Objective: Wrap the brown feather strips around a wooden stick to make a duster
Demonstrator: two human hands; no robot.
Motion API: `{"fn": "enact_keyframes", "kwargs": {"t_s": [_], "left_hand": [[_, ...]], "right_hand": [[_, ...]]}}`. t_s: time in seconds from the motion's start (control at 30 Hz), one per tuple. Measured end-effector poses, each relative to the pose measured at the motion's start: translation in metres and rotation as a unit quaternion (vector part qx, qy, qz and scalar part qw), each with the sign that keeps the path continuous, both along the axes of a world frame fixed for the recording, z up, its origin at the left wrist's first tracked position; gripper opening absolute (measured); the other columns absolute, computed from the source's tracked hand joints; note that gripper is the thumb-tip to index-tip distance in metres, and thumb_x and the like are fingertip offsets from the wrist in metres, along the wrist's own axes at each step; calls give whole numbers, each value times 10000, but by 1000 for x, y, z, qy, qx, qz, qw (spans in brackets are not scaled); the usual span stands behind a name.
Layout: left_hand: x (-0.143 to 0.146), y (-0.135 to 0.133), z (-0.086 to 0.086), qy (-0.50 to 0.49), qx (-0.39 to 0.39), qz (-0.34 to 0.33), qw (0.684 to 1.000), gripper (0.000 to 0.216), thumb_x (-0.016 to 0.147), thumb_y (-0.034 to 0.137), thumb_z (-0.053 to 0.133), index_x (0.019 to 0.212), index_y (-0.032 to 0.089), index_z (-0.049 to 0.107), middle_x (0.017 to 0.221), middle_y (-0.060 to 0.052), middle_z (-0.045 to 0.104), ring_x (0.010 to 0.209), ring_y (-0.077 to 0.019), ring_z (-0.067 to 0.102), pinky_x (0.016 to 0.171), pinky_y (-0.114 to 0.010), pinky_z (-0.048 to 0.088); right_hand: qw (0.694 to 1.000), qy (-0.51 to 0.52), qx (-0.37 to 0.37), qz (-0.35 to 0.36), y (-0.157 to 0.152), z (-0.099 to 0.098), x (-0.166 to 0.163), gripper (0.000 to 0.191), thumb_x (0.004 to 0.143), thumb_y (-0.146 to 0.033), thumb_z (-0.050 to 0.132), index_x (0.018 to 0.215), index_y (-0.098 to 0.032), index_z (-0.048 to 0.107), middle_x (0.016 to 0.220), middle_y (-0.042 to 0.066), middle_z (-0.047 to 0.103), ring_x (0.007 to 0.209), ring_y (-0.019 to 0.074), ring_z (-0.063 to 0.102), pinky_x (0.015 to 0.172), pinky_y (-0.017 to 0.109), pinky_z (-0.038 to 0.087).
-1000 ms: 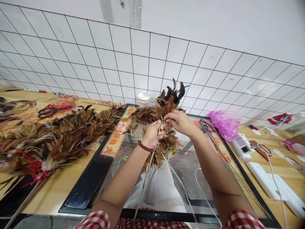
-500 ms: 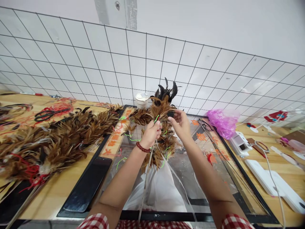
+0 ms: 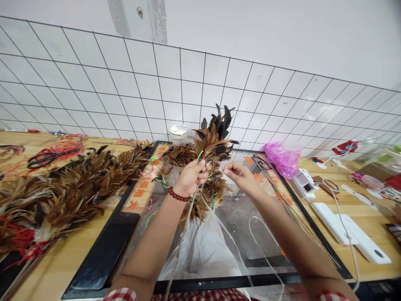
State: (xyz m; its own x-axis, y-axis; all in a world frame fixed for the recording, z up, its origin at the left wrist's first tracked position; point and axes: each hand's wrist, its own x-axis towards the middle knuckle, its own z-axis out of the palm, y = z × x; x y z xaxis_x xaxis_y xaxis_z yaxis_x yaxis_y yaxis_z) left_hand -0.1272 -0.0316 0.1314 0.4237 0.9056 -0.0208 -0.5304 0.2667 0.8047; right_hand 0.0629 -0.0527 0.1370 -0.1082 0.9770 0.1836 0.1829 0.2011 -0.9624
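Observation:
My left hand [image 3: 191,177] is closed around the base of a bundle of brown and black feathers [image 3: 209,144], which points up and away from me. A thin stick [image 3: 181,246] runs down from that hand toward me, and a pale cord [image 3: 225,230] hangs beside it. A bright green tie [image 3: 199,156] shows just above my left fingers. My right hand [image 3: 240,173] is a little to the right of the bundle, its fingertips pinched together; what they hold, if anything, is too small to make out. More brown feathers [image 3: 217,188] lie below and behind my left hand.
Long feather bundles [image 3: 78,184] lie on the wooden table at left, near black scissors [image 3: 52,158] and red string. A phone [image 3: 108,251] rests on the glass panel's edge. Glasses [image 3: 262,162], a pink plastic bag [image 3: 283,159] and a white device [image 3: 351,234] are at right.
My right hand has drawn back from the feathers toward me, its fingers closing into a pinch. My left hand still grips the bundle. The camera view has shifted slightly.

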Motion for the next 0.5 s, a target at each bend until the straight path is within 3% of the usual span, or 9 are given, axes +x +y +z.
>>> {"fn": "enact_keyframes", "kwargs": {"t_s": [0.13, 0.3, 0.5], "left_hand": [[12, -6, -6, 15, 13, 54, 998, 437, 628, 358, 811, 806, 156, 466, 670, 52, 438, 437, -3, 319, 385, -108, 161], [19, -12, -9, 41, 44, 49, 997, 429, 661, 382, 789, 916, 168, 518, 681, 57, 426, 441, -6, 317, 389, -122, 161], [19, -18, -7, 84, 82, 52, 992, 433, 713, 430, 746, 988, 182, 521, 683, 58, 423, 449, -19, 330, 379, -141, 185]], "right_hand": [[996, 78, 32, -31, 0, -11, -40, 339, 723, -494, 703, 757, -176, 589, 614, -25, 528, 536, 84, 405, 488, 214, 319], [964, 246, -39, -93, 11, -11, -58, 427, 599, -481, 785, 647, -195, 472, 478, -88, 404, 412, 53, 285, 397, 213, 215], [959, 266, -5, -99, 7, -7, -60, 321, 605, -399, 777, 713, -173, 577, 619, -26, 553, 572, 99, 489, 515, 225, 379]]}}
